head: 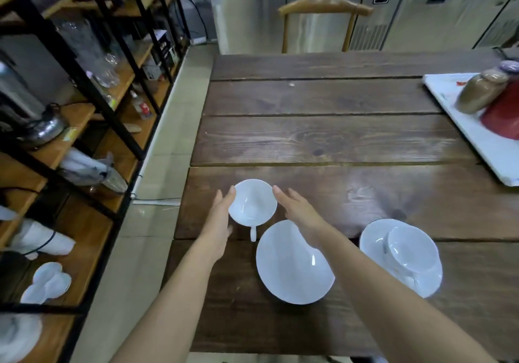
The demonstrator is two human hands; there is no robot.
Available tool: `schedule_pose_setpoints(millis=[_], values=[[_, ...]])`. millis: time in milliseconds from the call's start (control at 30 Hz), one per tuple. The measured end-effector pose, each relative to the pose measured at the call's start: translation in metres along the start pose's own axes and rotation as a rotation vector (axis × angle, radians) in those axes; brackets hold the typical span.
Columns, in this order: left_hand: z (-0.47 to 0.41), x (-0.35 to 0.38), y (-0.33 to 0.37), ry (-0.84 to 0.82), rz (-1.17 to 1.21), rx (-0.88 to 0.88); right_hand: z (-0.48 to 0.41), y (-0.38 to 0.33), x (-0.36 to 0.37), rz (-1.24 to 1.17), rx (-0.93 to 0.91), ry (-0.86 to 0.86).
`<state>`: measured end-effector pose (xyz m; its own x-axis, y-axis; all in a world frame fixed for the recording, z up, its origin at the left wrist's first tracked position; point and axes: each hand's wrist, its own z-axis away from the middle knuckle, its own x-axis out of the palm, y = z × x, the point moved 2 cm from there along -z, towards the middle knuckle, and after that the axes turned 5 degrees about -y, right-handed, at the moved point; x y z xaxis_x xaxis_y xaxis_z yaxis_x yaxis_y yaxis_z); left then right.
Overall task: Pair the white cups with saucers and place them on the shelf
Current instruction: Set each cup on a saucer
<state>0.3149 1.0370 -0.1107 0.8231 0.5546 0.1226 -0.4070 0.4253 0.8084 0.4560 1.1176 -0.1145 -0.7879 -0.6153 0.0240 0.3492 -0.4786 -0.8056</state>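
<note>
A white cup [252, 202] stands upright on the dark wooden table [323, 137], its handle pointing toward me. My left hand [220, 222] is at the cup's left side and my right hand [297, 211] at its right side, fingers straight, fingertips touching or nearly touching the rim. Whether either hand bears the cup I cannot tell. An empty white saucer [292, 264] lies just near-right of the cup, partly under my right forearm. Further right a second cup [412, 250] sits on its own saucer [373, 239].
A black-framed shelf unit with wooden boards [84, 253] runs along the left, across a strip of tiled floor; it carries glassware, a kettle and a white lobed dish [47, 282]. A white tray [491, 149] with jars stands at the table's right edge. A wooden chair [325, 8] is at the far side.
</note>
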Motion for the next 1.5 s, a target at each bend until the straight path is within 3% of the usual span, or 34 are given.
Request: schedule_pose_setpoints(millis=[100, 233, 467, 567, 900, 1500], values=[[-0.002, -0.002, -0.003, -0.078, 0.097, -0.068, -0.007, -0.001, 0.009, -0.094, -0.010, -0.109], [-0.001, -0.001, 0.002, -0.042, 0.100, -0.042, -0.010, -0.006, 0.010, -0.144, -0.013, -0.112], [0.017, 0.017, 0.020, 0.087, -0.146, 0.188, 0.014, -0.012, 0.003, 0.089, -0.242, 0.297], [0.026, 0.031, 0.012, 0.070, -0.219, 0.191, 0.027, -0.003, -0.006, 0.123, -0.309, 0.402], [0.049, 0.056, -0.034, -0.010, -0.312, 0.057, 0.065, 0.046, -0.022, 0.101, -0.227, 0.488], [0.049, 0.051, -0.054, 0.026, -0.459, 0.085, 0.063, 0.073, -0.027, 0.228, -0.156, 0.498]])
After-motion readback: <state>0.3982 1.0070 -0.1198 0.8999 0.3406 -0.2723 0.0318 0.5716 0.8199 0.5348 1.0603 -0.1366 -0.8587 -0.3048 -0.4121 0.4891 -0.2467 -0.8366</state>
